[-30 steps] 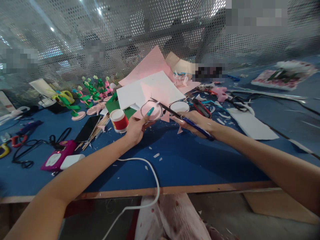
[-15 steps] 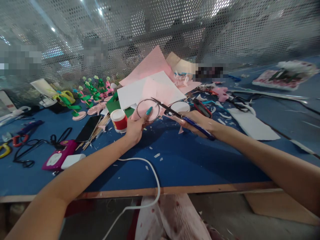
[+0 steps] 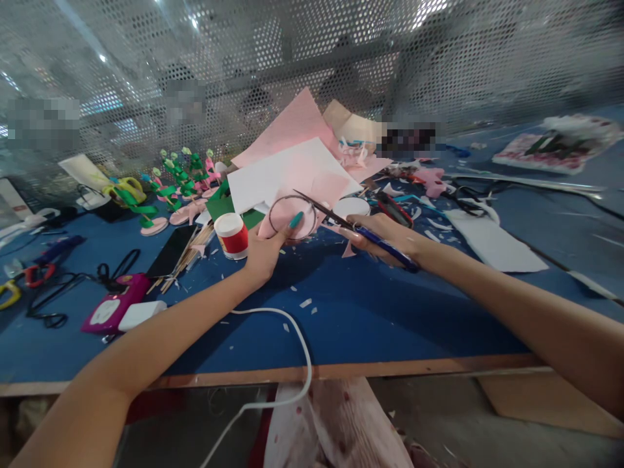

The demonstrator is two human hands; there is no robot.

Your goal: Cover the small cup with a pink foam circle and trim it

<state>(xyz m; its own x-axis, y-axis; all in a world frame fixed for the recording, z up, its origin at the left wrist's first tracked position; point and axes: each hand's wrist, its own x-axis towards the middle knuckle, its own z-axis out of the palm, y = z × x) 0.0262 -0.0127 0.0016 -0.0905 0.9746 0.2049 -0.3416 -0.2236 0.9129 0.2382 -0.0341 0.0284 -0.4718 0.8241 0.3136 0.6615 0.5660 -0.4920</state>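
My left hand [image 3: 264, 255] pinches a piece of pink paper [image 3: 283, 213] marked with a dark round outline; its thumb, with a teal nail, lies on top. In my right hand [image 3: 390, 233] is a pair of scissors [image 3: 325, 212] with dark blades and blue handles. The blades reach left to the upper right edge of the round outline; whether they are parted is hard to make out. A white disc [image 3: 351, 208] lies just behind the scissors. Left of my left hand stands a white-lidded red jar [image 3: 232, 235].
Pink sheets [image 3: 297, 123] and a white sheet [image 3: 253, 179] are piled behind my hands. Small green and pink paper plants [image 3: 182, 175] stand at the back left. Wooden sticks [image 3: 188, 259], a magenta device [image 3: 119, 302] and a white cable [image 3: 299, 331] lie nearer. Paper scraps [image 3: 305, 303] litter the blue table.
The pink paper has turned slightly and shifted a little right in my left hand, with the thumb following. The scissors have stayed almost in place.
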